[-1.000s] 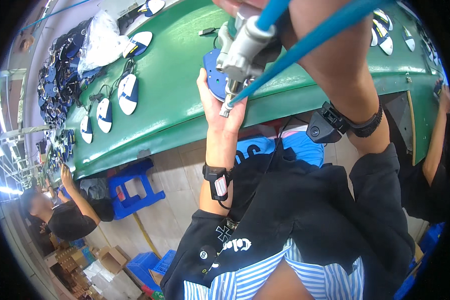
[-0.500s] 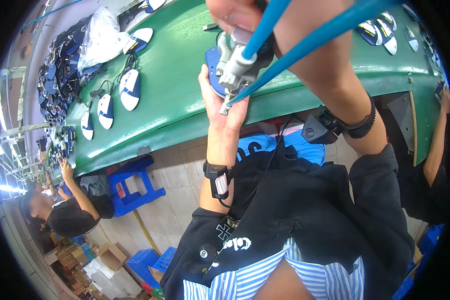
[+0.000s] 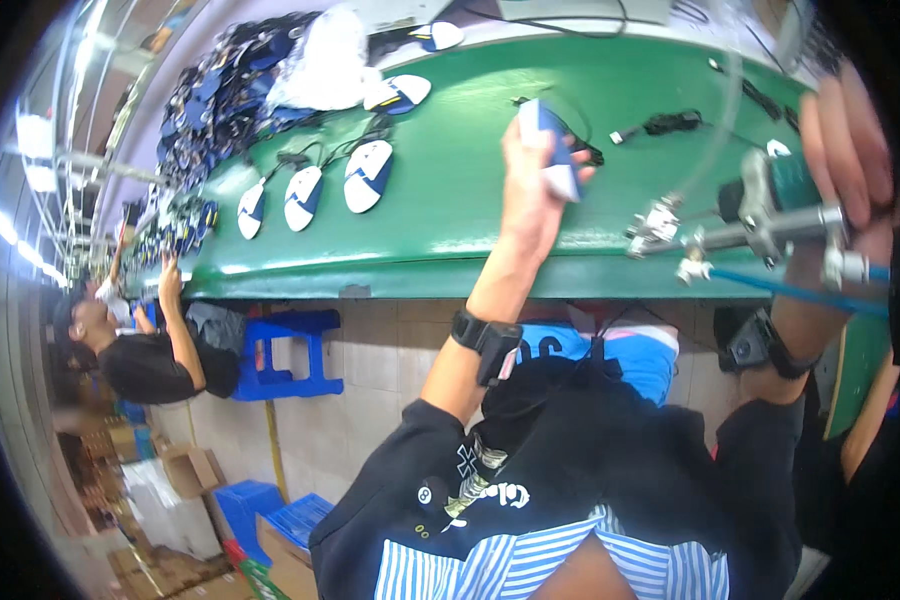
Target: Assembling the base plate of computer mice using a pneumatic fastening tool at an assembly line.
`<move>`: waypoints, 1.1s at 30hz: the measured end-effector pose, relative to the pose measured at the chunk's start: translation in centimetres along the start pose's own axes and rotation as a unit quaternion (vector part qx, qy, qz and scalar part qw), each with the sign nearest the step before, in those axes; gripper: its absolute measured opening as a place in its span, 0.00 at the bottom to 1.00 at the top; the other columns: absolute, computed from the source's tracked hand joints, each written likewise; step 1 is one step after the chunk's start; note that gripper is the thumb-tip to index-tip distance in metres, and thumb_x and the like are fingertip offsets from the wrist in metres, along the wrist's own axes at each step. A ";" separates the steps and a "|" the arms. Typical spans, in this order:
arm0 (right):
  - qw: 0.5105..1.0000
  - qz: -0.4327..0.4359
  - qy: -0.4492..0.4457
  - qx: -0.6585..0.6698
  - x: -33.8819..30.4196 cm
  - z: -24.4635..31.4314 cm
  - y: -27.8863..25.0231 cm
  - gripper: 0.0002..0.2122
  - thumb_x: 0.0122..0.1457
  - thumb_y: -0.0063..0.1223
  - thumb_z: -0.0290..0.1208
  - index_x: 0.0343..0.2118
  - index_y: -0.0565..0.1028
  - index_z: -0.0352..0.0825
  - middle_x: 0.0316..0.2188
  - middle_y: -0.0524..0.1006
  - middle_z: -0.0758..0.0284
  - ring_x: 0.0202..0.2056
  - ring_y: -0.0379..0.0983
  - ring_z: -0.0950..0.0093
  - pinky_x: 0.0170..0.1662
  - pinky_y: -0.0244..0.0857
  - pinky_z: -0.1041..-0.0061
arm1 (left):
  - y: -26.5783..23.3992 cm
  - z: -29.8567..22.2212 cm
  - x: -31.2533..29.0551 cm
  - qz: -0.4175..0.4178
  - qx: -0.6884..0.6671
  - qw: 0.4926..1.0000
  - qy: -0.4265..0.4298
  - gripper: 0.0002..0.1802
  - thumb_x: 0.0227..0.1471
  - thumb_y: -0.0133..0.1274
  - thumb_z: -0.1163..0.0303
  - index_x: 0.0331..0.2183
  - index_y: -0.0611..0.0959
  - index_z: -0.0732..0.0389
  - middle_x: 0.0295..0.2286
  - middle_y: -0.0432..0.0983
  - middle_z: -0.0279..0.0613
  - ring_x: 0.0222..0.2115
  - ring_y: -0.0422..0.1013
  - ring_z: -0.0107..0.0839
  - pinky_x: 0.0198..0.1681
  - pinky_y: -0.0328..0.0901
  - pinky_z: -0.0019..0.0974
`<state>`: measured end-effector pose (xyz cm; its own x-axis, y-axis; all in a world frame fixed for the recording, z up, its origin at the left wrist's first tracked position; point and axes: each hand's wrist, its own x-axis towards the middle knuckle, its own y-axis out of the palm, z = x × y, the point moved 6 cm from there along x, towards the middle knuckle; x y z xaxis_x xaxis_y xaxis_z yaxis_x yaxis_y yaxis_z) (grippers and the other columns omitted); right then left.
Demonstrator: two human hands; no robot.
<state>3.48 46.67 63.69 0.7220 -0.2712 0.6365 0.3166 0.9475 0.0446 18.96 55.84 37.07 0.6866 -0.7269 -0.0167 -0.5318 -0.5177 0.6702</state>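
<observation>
My left hand [image 3: 533,190] is closed around a blue and white computer mouse [image 3: 562,165], tilted on its side above the green bench. A dark cable lies behind it. At the far right, my right hand [image 3: 850,150] has its fingers stretched out and apart. Just in front of its palm hangs a metal air tool [image 3: 760,228] with a dark body, fittings and a blue tube. I see no finger wrapped round the tool, though blur hides part of the contact.
Several finished-looking mice [image 3: 368,177] lie on the green bench [image 3: 450,190], left of my hand. Behind them are a clear plastic bag [image 3: 320,65] and a heap of dark mouse parts [image 3: 230,90]. A coiled cable [image 3: 670,122] lies at right. A co-worker [image 3: 150,350] sits left by a blue stool [image 3: 290,350].
My right hand and the air tool have swung away from the mouse, far to the right, and the fingers have straightened. My left hand has lifted and turned the mouse.
</observation>
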 end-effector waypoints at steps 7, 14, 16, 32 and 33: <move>0.997 -0.005 -0.021 0.069 -2.0 -2.0 0.4 0.06 0.72 0.39 0.29 0.40 0.65 0.33 0.15 0.60 0.78 0.14 0.52 0.89 0.20 0.52 0.90 | -7.4 -11.9 1.6 -0.167 0.799 0.478 0.323 0.47 0.50 0.62 0.45 0.58 0.66 0.69 0.53 0.64 0.68 0.55 0.60 0.60 0.60 0.56 0.56; 0.992 -0.091 0.018 0.090 -2.8 -2.0 0.3 0.08 0.70 0.43 0.34 0.39 0.64 0.35 0.16 0.58 0.79 0.14 0.51 0.90 0.19 0.51 0.89 | -22.7 -17.0 3.0 -0.148 0.863 0.479 -0.059 0.51 0.44 0.62 0.38 0.64 0.64 0.48 0.53 0.65 0.68 0.55 0.64 0.63 0.54 0.62 0.62; 0.992 -0.056 0.043 0.109 -2.5 -2.6 -0.5 0.07 0.70 0.42 0.33 0.40 0.65 0.34 0.16 0.58 0.79 0.13 0.52 0.89 0.19 0.50 0.88 | -23.3 -17.3 3.1 -0.110 0.859 0.497 -0.057 0.43 0.47 0.61 0.45 0.62 0.67 0.45 0.52 0.68 0.67 0.55 0.65 0.62 0.54 0.65 0.56; 0.970 -0.083 -0.106 -0.201 5.8 -4.3 9.2 0.11 0.65 0.50 0.33 0.32 0.75 0.30 0.17 0.69 0.72 0.20 0.68 0.84 0.22 0.61 0.81 | -4.2 0.0 -5.3 0.057 -0.286 0.935 -0.202 0.33 0.64 0.39 0.42 0.58 0.70 0.56 0.44 0.74 0.58 0.44 0.74 0.55 0.50 0.71 0.60; 0.965 -0.163 -0.051 -0.200 6.0 -5.5 9.8 0.10 0.64 0.52 0.33 0.31 0.74 0.31 0.17 0.68 0.72 0.20 0.68 0.83 0.22 0.60 0.81 | -4.7 0.7 -5.2 0.079 -0.314 0.924 -0.204 0.32 0.64 0.38 0.41 0.57 0.72 0.55 0.45 0.72 0.60 0.45 0.73 0.55 0.50 0.71 0.59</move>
<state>14.30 53.37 63.71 0.4860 -0.5071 0.7118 0.7441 0.6673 -0.0327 17.52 61.79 33.47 0.3134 -0.9468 -0.0737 -0.1290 -0.1194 0.9844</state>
